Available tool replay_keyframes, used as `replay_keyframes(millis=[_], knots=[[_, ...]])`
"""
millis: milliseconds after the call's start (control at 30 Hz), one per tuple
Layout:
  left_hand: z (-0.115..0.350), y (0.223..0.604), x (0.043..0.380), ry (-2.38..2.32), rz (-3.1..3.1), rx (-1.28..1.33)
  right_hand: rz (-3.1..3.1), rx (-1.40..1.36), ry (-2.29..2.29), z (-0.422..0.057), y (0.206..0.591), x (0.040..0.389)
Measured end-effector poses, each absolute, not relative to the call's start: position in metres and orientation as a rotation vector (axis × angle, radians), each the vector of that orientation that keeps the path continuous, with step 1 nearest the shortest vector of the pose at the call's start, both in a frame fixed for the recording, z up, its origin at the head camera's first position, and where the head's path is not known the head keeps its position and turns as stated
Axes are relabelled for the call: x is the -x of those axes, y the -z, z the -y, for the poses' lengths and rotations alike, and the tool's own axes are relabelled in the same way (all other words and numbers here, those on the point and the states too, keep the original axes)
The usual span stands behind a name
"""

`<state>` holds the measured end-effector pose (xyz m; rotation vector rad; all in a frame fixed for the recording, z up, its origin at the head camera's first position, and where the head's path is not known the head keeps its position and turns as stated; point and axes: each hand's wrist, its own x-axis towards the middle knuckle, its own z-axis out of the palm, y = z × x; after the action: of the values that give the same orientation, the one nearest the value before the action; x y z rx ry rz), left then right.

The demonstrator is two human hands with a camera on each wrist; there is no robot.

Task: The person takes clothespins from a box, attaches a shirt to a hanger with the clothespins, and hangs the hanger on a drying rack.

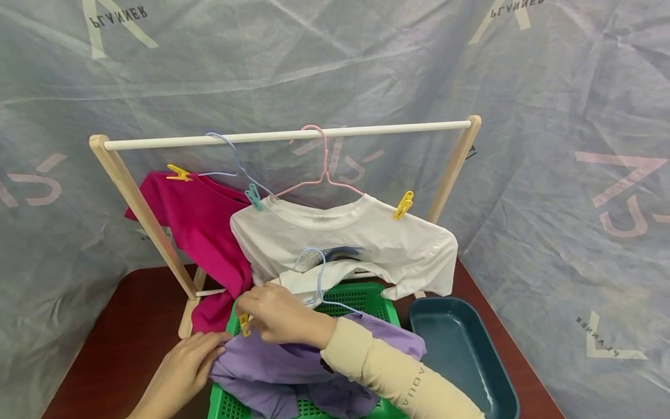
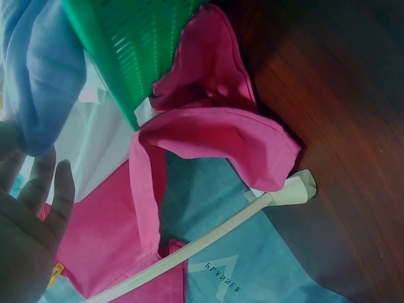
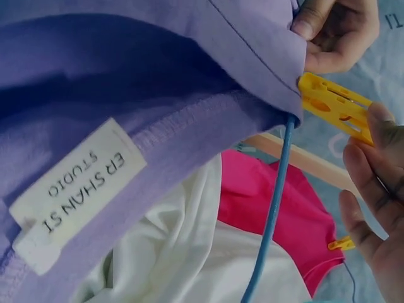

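Observation:
A purple shirt [image 1: 256, 364] lies over a green basket [image 1: 387, 305], with a blue hanger [image 1: 320, 276] inside its neck. My right hand [image 1: 285, 314] pinches a yellow clothespin [image 3: 338, 106] between thumb and fingers. The clothespin's tip meets the shirt's shoulder edge, right beside the hanger's arm in the right wrist view. At that same shoulder, my left hand [image 1: 183, 366] holds the purple fabric between thumb and curled fingers. A white label [image 3: 79, 192] shows inside the collar.
Behind the basket stands a rack with a white rod [image 1: 398, 129] and wooden legs. From it hang a magenta shirt [image 1: 209, 215] and a white T-shirt [image 1: 340, 227] on a pink hanger [image 1: 325, 157], both with clothespins. A dark blue tray [image 1: 450, 343] sits at the right.

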<state>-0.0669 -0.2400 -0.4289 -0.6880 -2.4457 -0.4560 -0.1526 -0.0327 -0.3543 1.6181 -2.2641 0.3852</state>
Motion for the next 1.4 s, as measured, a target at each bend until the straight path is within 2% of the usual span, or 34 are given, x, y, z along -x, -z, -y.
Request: replay_keyframes(millis=[800, 1400], knots=[[0.2373, 0.4287, 0.0669, 0.457, 2.447, 0.671, 2.302, -1.588, -0.375, 0.0407, 0.3581, 0.1491], [0.2387, 0.4317, 0.0673, 0.464, 2.481, 0.653, 2.508, -1.685, -0.417, 0.0373, 0.3623, 0.1576]])
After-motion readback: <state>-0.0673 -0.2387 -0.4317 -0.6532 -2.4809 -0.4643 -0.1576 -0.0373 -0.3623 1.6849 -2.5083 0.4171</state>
